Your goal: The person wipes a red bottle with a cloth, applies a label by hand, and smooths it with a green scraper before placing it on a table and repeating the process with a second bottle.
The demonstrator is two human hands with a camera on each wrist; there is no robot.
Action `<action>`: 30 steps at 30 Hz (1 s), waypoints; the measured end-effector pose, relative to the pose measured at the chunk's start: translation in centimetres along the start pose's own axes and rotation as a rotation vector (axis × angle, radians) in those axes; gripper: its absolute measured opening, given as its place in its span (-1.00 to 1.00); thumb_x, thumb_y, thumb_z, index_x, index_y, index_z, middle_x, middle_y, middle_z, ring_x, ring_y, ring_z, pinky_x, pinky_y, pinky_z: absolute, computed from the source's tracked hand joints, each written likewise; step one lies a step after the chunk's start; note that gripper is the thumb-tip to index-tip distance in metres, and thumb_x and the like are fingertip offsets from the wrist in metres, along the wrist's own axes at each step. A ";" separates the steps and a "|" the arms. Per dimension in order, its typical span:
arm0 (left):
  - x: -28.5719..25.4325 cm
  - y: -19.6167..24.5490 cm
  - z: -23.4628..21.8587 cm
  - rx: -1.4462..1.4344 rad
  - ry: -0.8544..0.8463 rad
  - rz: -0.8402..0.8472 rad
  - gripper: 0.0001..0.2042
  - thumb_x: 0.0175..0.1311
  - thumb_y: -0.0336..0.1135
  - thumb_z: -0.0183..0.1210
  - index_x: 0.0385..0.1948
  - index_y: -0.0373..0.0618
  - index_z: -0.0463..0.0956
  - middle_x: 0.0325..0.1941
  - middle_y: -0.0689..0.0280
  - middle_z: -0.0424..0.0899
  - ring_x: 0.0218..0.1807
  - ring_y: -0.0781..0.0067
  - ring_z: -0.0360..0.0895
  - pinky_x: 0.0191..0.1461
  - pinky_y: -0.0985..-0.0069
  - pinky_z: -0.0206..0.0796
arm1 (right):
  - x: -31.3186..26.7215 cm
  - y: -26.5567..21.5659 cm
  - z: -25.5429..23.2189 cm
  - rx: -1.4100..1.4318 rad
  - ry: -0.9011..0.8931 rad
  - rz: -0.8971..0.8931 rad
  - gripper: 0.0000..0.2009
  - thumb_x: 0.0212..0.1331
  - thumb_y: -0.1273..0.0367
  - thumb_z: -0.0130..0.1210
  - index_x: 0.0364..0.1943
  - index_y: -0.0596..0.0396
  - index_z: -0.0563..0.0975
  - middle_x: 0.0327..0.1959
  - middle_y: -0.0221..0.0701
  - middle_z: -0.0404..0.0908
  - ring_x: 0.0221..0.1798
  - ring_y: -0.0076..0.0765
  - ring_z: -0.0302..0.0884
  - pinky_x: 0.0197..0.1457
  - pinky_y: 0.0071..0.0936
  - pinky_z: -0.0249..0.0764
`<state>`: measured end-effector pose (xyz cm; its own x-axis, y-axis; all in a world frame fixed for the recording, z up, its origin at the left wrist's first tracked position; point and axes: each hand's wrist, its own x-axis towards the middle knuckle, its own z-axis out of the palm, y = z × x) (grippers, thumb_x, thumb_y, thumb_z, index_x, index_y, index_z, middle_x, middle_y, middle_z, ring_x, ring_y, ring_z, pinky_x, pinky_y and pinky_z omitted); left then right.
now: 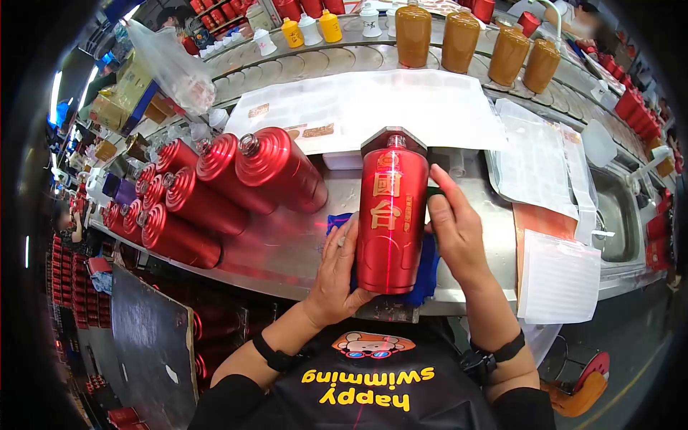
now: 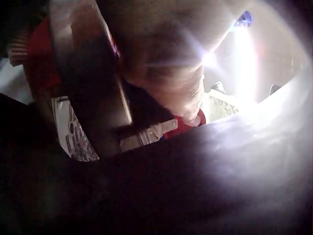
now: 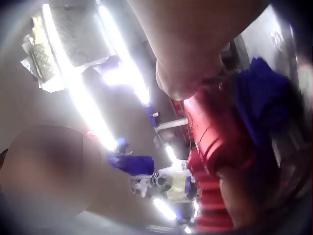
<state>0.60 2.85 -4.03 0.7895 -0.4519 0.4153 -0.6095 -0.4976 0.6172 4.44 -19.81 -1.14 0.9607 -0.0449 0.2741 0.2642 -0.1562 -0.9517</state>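
A red bottle (image 1: 390, 215) with gold characters is tilted, its neck away from the body, in front of a dark angular piece (image 1: 393, 132). My left hand (image 1: 335, 269) grips its lower left side, thumb at the base. My right hand (image 1: 459, 226) is at the bottle's right side, fingers mostly straight; contact there is partly hidden. The right wrist view has the bottle (image 3: 215, 127) between my right hand (image 3: 190, 54) above and my left hand (image 3: 238, 196) at the base. In the left wrist view my left hand (image 2: 161, 63) is dark and blurred. Under the bottle lies a blue cloth (image 1: 428, 269).
Several red bottles (image 1: 279, 168) stand grouped on the left of the metal counter (image 1: 287, 247). White sheets (image 1: 373, 100) cover its back part, with papers (image 1: 559, 276) at the right beside a sink (image 1: 618, 222). Brown bottles (image 1: 413, 36) and small white and yellow ones stand on the conveyor behind.
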 end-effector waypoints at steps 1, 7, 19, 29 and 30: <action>-0.1 0.0 0.0 0.002 -0.001 -0.001 0.00 0.27 0.34 0.02 0.47 -0.37 -0.12 0.47 -0.17 0.13 0.49 -0.22 0.09 0.52 -0.07 -0.19 | 0.3 0.1 0.5 -0.116 -0.008 -0.070 -0.44 0.39 0.17 0.08 0.33 0.25 0.33 0.22 -0.05 0.47 0.01 -0.22 0.54 0.15 -0.31 0.46; -0.2 -0.4 0.2 -0.006 -0.005 0.002 0.01 0.27 0.35 0.01 0.47 -0.37 -0.13 0.48 -0.18 0.11 0.49 -0.23 0.08 0.52 -0.07 -0.19 | 0.2 0.6 1.7 -0.022 -0.042 0.022 -0.13 0.23 0.00 0.22 0.41 0.38 0.14 0.25 0.09 0.40 0.33 -0.01 0.32 0.39 -0.24 0.21; 0.1 0.1 -0.3 -0.035 0.015 0.048 0.04 0.22 0.39 0.02 0.46 -0.37 -0.13 0.49 -0.20 0.08 0.52 -0.23 0.01 0.54 -0.06 -0.26 | 0.0 0.6 0.2 0.307 -0.201 0.139 -0.18 0.27 0.17 0.23 0.46 0.32 0.07 0.45 -0.08 0.22 0.53 -0.22 0.07 0.54 -0.32 -0.03; 6.9 1.7 -3.2 0.287 -0.116 0.466 -0.27 0.23 0.43 -0.06 0.17 0.00 0.52 0.18 0.24 0.57 0.41 0.15 0.23 0.57 -0.13 -0.46 | -0.6 0.4 -1.9 0.123 0.066 0.009 -0.52 0.31 0.48 0.13 0.32 0.13 0.34 -0.13 -0.35 0.65 -0.28 -0.53 0.61 -0.18 -0.59 0.53; 5.7 1.8 -3.0 0.238 -0.115 0.444 -0.29 0.24 0.41 -0.04 0.18 0.00 0.51 0.18 0.24 0.57 0.42 0.14 0.22 0.56 -0.13 -0.44 | -0.3 -0.2 -2.2 0.086 0.104 -0.058 -0.65 0.30 0.47 0.14 0.15 0.16 0.44 -0.23 -0.32 0.66 -0.32 -0.49 0.62 -0.23 -0.58 0.53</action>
<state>4.21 1.62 1.38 0.4459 -0.7298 0.5183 -0.8943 -0.3881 0.2229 3.91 -21.89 -0.71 0.9307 -0.1412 0.3375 0.3296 -0.0767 -0.9410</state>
